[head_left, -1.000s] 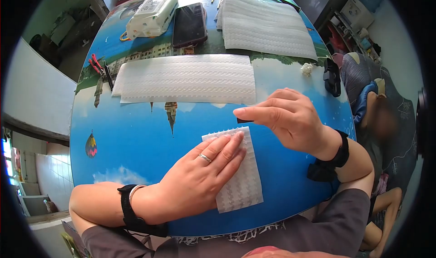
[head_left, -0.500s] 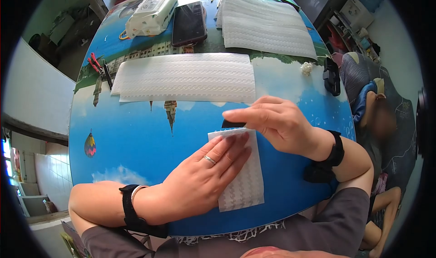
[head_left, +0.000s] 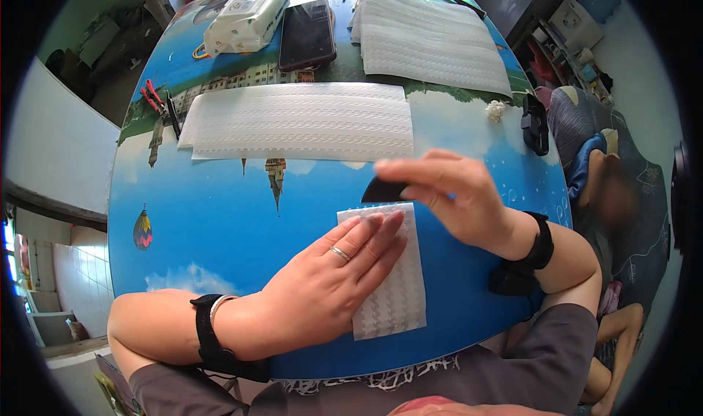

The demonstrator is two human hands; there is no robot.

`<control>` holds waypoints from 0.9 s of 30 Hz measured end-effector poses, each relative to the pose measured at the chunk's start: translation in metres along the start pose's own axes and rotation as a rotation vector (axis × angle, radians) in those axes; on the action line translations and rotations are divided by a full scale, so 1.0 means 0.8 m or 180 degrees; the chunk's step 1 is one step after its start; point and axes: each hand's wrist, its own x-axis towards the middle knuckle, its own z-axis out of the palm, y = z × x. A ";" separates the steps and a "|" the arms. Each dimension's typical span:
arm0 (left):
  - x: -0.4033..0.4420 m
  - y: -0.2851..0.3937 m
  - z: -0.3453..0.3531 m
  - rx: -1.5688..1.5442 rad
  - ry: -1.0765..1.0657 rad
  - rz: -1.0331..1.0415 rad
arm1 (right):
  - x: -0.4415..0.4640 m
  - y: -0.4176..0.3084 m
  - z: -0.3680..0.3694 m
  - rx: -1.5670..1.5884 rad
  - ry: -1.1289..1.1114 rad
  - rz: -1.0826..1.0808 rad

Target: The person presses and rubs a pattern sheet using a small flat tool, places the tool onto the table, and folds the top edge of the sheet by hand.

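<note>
My left hand (head_left: 315,291) lies flat with its fingers stretched over a narrow white strip (head_left: 399,299) patterned with rows of small raised marks. The strip rests on the blue printed tabletop, its top edge just beyond the fingertips. In my right hand (head_left: 465,200), thumb and fingers pinch a thin, flat black piece (head_left: 382,190) with a curved edge; its exact kind does not show. That piece is held just above the strip's top edge, apart from it. Farther up the table lies a wider, similarly patterned white sheet (head_left: 300,121), with another layer showing beneath its left end.
A stack of white patterned sheets (head_left: 432,39) lies at the back right. Near it are a phone (head_left: 307,35) and a wipes pack (head_left: 245,20). Red-handled snips (head_left: 152,95) are at left, a black strap (head_left: 535,124) at right. Another person (head_left: 611,189) is beyond the right edge.
My right hand has lifted slightly, raising the black piece off the strip's top edge, which now shows. My left hand stays flat on the strip.
</note>
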 end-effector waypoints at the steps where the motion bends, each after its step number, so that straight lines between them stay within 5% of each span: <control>1: 0.000 0.000 -0.001 0.0031 -0.0001 0.0021 | 0.000 -0.001 -0.004 -0.0147 -0.0282 -0.0055; 9: 0.001 0.000 -0.001 -0.0060 -0.0035 0.0024 | 0.000 0.002 0.012 0.0242 0.0428 0.0163; 12: 0.001 -0.001 -0.002 -0.0060 -0.0049 0.0022 | 0.000 -0.001 0.003 -0.0208 -0.0119 -0.0095; 27: 0.004 0.000 -0.001 -0.0092 -0.0059 0.0052 | -0.003 0.000 0.008 -0.0406 0.0242 -0.0009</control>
